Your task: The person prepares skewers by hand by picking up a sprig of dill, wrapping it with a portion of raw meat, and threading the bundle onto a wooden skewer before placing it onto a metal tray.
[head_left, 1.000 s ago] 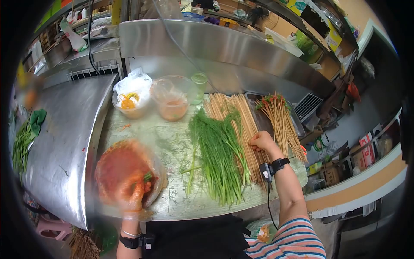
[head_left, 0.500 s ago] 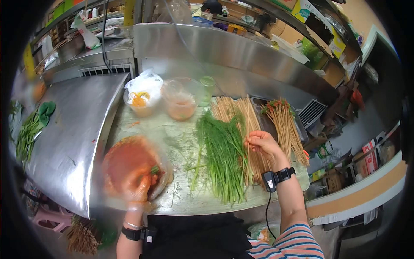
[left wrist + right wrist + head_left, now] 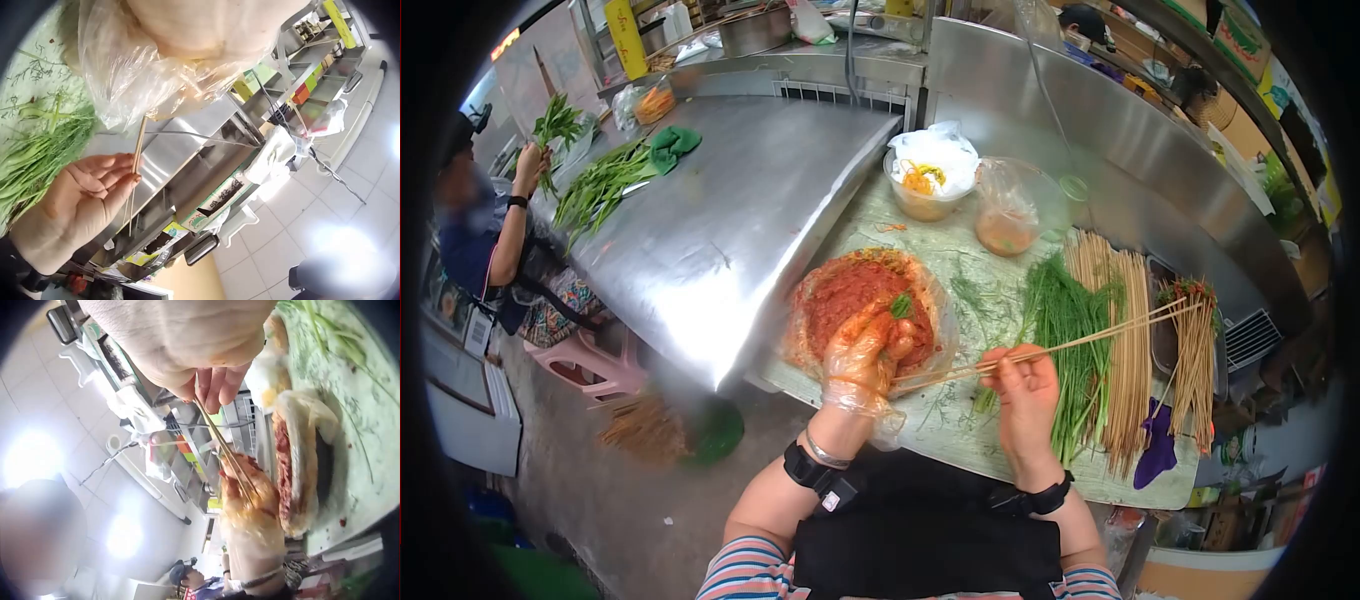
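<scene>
My left hand [image 3: 860, 350], in a clear plastic glove smeared red, is over a bowl of red minced-looking meat [image 3: 855, 295]. Its curled fingers hold red-coated food with a green leaf [image 3: 902, 306] showing at the fingertips. With thumb and fingertips, my bare right hand [image 3: 1025, 395] pinches thin bamboo skewers [image 3: 1090, 340]. Their near ends reach the gloved hand's wrist side in the head view. In the right wrist view the skewers [image 3: 219, 437] cross in front of the red-smeared glove [image 3: 250, 494].
Green dill [image 3: 1065, 350] lies right of the bowl, beside a pile of bare skewers [image 3: 1135, 370]. Filled skewers [image 3: 1195, 370] rest on a tray. Two tubs [image 3: 925, 205] stand behind. A purple cloth [image 3: 1157, 450] lies at right. A seated person [image 3: 495, 230] handles greens at left.
The head view has swung left. My right hand has left the skewer pile and come toward my left hand, with skewers pinched in it. The left hand stays over the bowl.
</scene>
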A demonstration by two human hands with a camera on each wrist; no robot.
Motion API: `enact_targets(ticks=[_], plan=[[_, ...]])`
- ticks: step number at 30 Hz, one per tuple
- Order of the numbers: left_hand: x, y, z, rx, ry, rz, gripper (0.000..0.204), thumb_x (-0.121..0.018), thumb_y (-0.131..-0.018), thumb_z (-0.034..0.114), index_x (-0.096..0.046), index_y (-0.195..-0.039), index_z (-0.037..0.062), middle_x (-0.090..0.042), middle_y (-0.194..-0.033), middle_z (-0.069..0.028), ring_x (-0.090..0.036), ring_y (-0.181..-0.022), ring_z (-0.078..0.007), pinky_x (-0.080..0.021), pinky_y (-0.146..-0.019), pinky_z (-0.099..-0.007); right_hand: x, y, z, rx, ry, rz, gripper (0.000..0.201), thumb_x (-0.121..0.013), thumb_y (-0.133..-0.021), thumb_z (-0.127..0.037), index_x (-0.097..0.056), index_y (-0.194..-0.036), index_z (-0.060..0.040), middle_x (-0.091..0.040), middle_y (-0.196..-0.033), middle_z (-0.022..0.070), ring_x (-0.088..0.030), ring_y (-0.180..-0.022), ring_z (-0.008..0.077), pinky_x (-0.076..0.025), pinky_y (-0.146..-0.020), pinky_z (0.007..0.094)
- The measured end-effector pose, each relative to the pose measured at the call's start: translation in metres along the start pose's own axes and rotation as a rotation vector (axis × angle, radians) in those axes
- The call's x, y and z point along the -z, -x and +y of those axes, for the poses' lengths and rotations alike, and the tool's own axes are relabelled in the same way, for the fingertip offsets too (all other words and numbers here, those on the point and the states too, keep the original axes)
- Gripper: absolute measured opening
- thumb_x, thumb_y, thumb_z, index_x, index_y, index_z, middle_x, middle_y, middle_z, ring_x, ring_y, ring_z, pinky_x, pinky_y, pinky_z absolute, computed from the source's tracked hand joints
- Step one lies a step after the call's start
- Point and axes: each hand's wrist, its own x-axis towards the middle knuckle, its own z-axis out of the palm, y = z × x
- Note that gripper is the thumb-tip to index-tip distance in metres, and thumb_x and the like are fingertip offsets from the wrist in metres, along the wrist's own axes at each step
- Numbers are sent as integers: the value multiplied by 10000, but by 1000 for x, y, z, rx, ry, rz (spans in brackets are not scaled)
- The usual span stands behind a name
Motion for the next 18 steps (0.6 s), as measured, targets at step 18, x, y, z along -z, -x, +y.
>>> enact_targets(ticks=[18], plan=[[1,19,3,-207,-937,-262,204,-536,-857,-45,-586,-1054,-70,-612,-951,-96,-605,-874,-184,-532,-771,-296,22,-17,-37,-128,-128,-228,279,-410,-947,-187,-538,-959,60,-541,-980,133,-650,-833,258,-536,-734,322]])
